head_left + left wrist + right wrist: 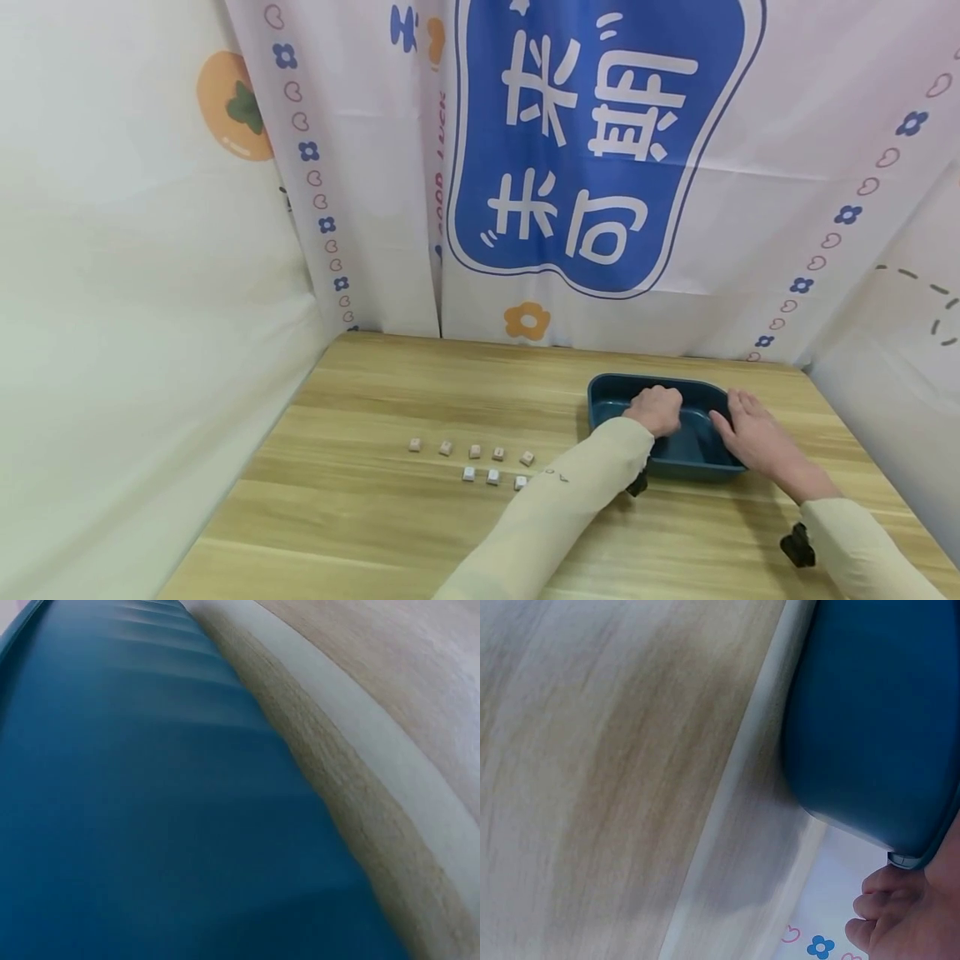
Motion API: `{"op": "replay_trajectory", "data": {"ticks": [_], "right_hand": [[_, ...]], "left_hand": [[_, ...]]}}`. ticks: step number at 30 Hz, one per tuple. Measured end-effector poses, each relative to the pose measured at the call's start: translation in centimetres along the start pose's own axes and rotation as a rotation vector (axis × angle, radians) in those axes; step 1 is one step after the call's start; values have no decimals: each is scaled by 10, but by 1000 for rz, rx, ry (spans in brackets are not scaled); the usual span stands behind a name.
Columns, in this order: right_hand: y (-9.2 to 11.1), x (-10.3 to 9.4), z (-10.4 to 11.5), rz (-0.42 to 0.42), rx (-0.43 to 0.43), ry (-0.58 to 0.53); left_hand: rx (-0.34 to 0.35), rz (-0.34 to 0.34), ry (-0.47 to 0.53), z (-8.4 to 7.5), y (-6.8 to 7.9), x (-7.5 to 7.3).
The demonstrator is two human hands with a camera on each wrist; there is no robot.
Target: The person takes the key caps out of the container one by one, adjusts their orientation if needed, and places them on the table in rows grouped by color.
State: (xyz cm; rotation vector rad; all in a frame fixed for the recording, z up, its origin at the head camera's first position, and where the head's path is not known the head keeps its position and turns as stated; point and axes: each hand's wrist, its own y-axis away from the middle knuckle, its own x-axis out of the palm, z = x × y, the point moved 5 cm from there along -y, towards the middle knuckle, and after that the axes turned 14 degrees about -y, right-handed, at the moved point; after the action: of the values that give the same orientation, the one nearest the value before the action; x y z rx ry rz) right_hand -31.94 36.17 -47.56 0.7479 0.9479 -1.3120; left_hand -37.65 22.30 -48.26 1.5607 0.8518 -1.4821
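A dark blue rectangular tray (pixel 697 472) sits on the right part of the table. My left hand (pixel 656 410) reaches over its front rim, the fingers curled down inside. Whether the fingers hold anything I cannot tell, since the back of the hand covers them. My right hand (pixel 761 437) grips the tray's right side, thumb over the inside and fingers along the outer edge. In the right wrist view, curled fingers (pixel 881 900) show at the tray's far corner. The tray's outer wall (pixel 150 787) fills much of the left wrist view.
Left of the tray, small white keycaps lie in two rows: several in the back row (pixel 475 452) and three in the front row (pixel 492 477). My left sleeve (pixel 555 508) passes close to the front row's right end. Printed cloth (pixel 375 275) hangs behind the table.
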Motion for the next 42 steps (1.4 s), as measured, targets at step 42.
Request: {"op": "replay_trajectory", "data": {"ticks": [42], "right_hand": [[0, 0, 0, -37, -41, 5]], "left_hand": [[107, -73, 88, 13, 19, -35]]}}
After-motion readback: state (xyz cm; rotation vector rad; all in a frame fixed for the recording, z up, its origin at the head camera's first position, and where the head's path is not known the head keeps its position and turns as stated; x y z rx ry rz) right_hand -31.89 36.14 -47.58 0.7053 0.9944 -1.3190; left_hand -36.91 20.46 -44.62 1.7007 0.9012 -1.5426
